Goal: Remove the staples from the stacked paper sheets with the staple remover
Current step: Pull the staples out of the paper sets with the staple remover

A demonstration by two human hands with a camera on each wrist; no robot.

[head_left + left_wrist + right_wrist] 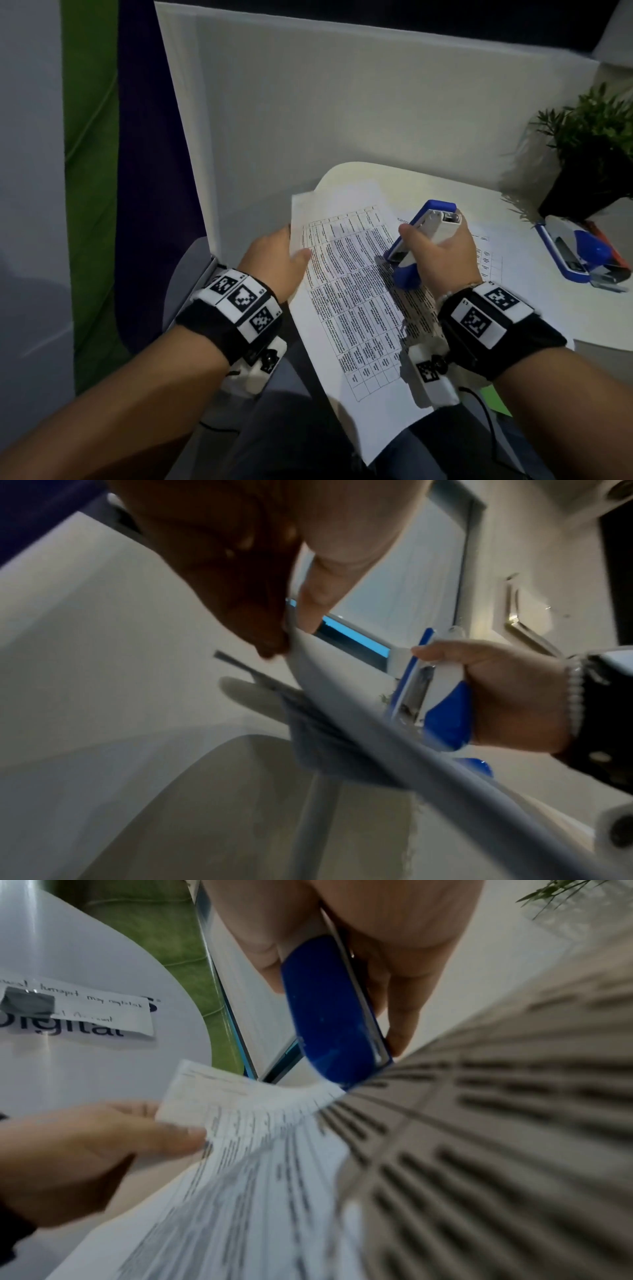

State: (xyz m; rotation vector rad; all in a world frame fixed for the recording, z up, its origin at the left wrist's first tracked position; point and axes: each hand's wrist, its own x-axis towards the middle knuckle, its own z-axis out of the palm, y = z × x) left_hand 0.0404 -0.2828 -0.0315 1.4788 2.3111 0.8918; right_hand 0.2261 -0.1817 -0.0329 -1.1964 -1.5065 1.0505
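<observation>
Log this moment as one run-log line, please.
left hand: pinches paper sheets edge | right hand: grips staple remover, lower end against top page | idle: blue stapler, far right

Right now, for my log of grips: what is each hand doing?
Left hand: closed, pinching the paper sheets.
Right hand: closed, gripping the staple remover.

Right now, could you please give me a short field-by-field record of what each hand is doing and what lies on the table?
left hand grip: pinches the left edge of the paper sheets
right hand grip: holds the blue-and-white staple remover, tip down on the sheets
table: second blue stapler-like tool, potted plant, far right
</observation>
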